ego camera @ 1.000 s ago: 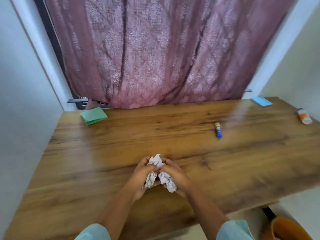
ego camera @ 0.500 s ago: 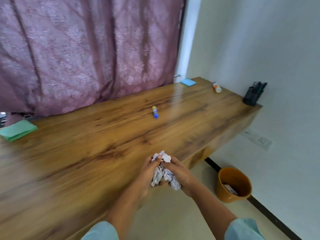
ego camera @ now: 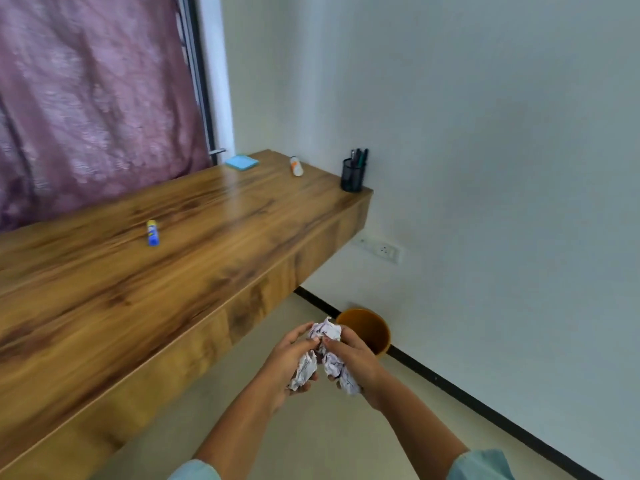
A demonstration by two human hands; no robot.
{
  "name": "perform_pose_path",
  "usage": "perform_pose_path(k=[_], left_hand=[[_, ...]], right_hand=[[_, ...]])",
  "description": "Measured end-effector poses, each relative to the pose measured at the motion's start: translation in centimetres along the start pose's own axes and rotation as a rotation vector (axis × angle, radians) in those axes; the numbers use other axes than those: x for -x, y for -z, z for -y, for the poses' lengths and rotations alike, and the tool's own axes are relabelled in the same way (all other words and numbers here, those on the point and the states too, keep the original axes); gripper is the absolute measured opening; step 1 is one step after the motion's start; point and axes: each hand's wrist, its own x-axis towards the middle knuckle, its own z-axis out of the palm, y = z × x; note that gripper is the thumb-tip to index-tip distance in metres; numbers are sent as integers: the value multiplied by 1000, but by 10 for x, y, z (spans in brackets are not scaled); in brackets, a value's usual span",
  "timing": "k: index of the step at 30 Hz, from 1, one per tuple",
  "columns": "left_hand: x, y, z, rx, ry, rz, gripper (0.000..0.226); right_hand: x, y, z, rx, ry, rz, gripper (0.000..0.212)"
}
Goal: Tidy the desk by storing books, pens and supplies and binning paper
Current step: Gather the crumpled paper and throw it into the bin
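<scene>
Both hands grip crumpled paper (ego camera: 323, 355) over the floor, just in front of the orange bin (ego camera: 367, 328) that stands by the wall: the left hand (ego camera: 289, 358) closes on one wad, the right hand (ego camera: 353, 360) on another. On the desk (ego camera: 104, 306) lie a blue-and-yellow glue stick (ego camera: 152, 233), a blue sticky-note pad (ego camera: 241, 162), a small white-and-orange bottle (ego camera: 296, 166) and a black mesh pen holder (ego camera: 353, 173) with pens.

The desk (ego camera: 214, 237) runs from 8 o'clock toward 1 o'clock. On it, a glue stick (ego camera: 152, 233) lies at 10 o'clock; a notepad (ego camera: 241, 162), a small bottle (ego camera: 296, 166) and a pen holder (ego camera: 353, 174) sit at its far end. The bin (ego camera: 367, 329) stands on the floor beyond the 2 hands, against the wall.
</scene>
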Motion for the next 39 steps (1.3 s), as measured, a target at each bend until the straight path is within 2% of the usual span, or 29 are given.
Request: perform_pose_path(k=[9, 14, 20, 27, 32, 39], left_hand=[[-44, -77, -7, -44, 65, 64, 16], [-89, -104, -7, -36, 99, 61, 23], [-167, -115, -16, -33, 133, 35, 26], [-290, -130, -34, -99, 264, 21, 24], [-358, -147, -32, -161, 344, -54, 19], [-455, -160, 16, -241, 401, -225, 22]], right_hand=[[-10, 74, -6, -48, 11, -96, 23], [-43, 107, -5, -58, -18, -119, 29], [-113, 144, -2, -63, -54, -95, 38], [-220, 197, -10, -59, -205, -80, 54], [-271, 232, -22, -136, -317, -116, 55], [-349, 274, -72, -182, -442, -184, 55]])
